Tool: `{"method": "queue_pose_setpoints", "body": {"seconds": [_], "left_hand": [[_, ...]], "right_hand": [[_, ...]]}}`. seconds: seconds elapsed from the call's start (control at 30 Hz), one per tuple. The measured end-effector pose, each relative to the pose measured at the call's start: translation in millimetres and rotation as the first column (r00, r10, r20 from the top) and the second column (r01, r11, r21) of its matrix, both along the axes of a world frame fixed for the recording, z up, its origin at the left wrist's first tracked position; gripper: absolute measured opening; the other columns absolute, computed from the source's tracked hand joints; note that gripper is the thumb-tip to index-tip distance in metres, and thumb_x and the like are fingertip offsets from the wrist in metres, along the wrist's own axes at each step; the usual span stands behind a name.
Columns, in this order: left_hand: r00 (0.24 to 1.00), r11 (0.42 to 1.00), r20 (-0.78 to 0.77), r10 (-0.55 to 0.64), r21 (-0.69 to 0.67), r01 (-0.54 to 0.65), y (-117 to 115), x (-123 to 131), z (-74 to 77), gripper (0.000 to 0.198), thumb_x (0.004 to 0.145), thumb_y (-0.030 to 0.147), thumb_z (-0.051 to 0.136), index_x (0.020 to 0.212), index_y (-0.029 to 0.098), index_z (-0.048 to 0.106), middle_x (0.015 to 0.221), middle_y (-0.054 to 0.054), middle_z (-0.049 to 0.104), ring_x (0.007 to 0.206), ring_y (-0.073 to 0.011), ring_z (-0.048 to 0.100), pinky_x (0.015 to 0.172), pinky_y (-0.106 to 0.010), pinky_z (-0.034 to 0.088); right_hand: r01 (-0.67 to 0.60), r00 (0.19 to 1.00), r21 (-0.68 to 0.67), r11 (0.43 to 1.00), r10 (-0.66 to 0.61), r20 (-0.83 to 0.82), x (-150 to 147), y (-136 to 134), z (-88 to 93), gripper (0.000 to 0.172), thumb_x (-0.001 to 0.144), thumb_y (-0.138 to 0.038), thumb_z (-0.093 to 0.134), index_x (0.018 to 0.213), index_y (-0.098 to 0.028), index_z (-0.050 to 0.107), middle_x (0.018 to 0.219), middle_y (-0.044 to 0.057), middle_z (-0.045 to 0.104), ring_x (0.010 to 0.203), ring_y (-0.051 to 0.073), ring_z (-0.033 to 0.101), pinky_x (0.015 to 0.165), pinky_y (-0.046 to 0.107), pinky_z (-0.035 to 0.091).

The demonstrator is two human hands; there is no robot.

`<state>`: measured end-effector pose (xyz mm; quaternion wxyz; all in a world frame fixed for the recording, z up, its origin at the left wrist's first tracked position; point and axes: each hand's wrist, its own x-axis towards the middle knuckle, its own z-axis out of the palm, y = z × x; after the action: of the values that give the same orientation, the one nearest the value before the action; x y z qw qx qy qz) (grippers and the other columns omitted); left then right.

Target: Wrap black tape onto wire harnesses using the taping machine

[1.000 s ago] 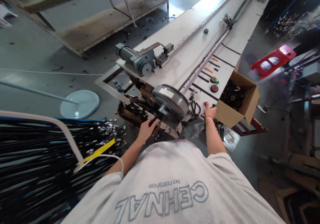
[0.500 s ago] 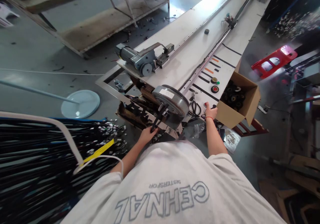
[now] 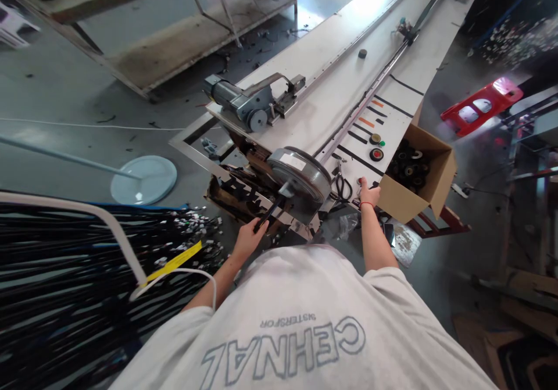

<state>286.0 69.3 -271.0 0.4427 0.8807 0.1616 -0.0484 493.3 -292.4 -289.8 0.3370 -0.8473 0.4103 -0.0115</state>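
Note:
My left hand (image 3: 250,238) is closed around a bundle of black cable (image 3: 271,213) that reaches up toward a round grey wheel-like machine part (image 3: 300,172) at the bench's near end. A pale metal fitting (image 3: 286,190) shows at the wheel's hub, close to the cable's far end; whether they touch I cannot tell. At the bench's near right corner, my right hand (image 3: 370,196) has a digit on a red button (image 3: 360,181), with its other fingers curled and partly hidden. Black-handled scissors (image 3: 342,188) lie between the wheel and that hand.
The long white bench (image 3: 322,108) carries a rail (image 3: 361,102), a motor (image 3: 231,96) and black tape strips. An open cardboard box (image 3: 429,169) with black coils stands right. Many black cables (image 3: 87,274) hang left, near a round stand base (image 3: 143,179). A red stool (image 3: 482,106) is farther right.
My left hand has drawn back to the left, away from the wheel, with the black cable. The pale hub fitting, covered before, now shows. My right hand stays at the button.

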Motion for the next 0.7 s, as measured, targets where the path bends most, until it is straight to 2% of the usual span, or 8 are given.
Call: {"method": "queue_pose_setpoints", "body": {"seconds": [0.1, 0.27, 0.5, 0.57, 0.7], "left_hand": [[0.999, 0.999, 0.012, -0.05, -0.008, 0.05, 1.6, 10.6, 3.2, 0.044, 0.081, 0.058, 0.049, 0.08, 0.017, 0.064, 0.06, -0.001, 0.061, 0.058, -0.0168, 0.054, 0.059, -0.026, 0.042], [0.989, 0.982, 0.035, -0.144, -0.115, 0.148, 8.0, 20.7, 6.5, 0.052, 0.085, 0.059, 0.045, 0.102, 0.015, 0.067, 0.077, -0.005, 0.068, 0.066, -0.0176, 0.059, 0.065, -0.026, 0.047], [0.987, 0.988, 0.073, -0.145, -0.046, 0.148, 3.3, 24.2, 9.9, 0.047, 0.09, 0.054, 0.043, 0.104, 0.015, 0.065, 0.068, -0.001, 0.062, 0.062, -0.016, 0.057, 0.063, -0.025, 0.046], [0.988, 0.99, 0.074, -0.138, -0.029, 0.14, 2.8, 24.8, 11.7, 0.044, 0.09, 0.053, 0.044, 0.101, 0.016, 0.065, 0.067, -0.001, 0.062, 0.06, -0.0156, 0.056, 0.061, -0.025, 0.045], [0.989, 0.992, 0.082, -0.119, -0.022, 0.122, 3.1, 29.7, 16.8, 0.046, 0.093, 0.053, 0.038, 0.076, 0.017, 0.062, 0.061, -0.002, 0.06, 0.054, -0.0138, 0.052, 0.06, -0.025, 0.042]], "right_hand": [[-0.007, 1.0, 0.006, 1.0, 0.007, 0.006, -0.3, 0.0, -0.3, 0.074, 0.079, -0.066, 0.063, 0.124, -0.008, 0.052, 0.124, 0.025, 0.062, 0.121, 0.035, 0.058, 0.101, 0.043, 0.045], [-0.011, 1.0, -0.009, 1.0, 0.011, 0.02, -1.9, -0.3, -1.2, 0.074, 0.078, -0.069, 0.062, 0.123, -0.01, 0.051, 0.124, 0.024, 0.062, 0.12, 0.034, 0.059, 0.101, 0.042, 0.045], [0.002, 1.0, -0.021, 1.0, -0.002, 0.03, -1.5, 1.3, -2.1, 0.075, 0.078, -0.069, 0.061, 0.121, -0.009, 0.052, 0.123, 0.026, 0.062, 0.118, 0.037, 0.059, 0.101, 0.047, 0.044], [0.006, 0.999, -0.025, 1.0, -0.005, 0.032, -1.4, 1.7, -2.3, 0.074, 0.078, -0.069, 0.061, 0.121, -0.009, 0.053, 0.123, 0.027, 0.062, 0.118, 0.037, 0.059, 0.101, 0.047, 0.045], [-0.009, 1.0, -0.027, 1.0, 0.01, 0.025, -1.4, 1.8, -1.4, 0.073, 0.079, -0.068, 0.061, 0.121, -0.009, 0.052, 0.124, 0.025, 0.061, 0.119, 0.036, 0.059, 0.102, 0.046, 0.044]]}}
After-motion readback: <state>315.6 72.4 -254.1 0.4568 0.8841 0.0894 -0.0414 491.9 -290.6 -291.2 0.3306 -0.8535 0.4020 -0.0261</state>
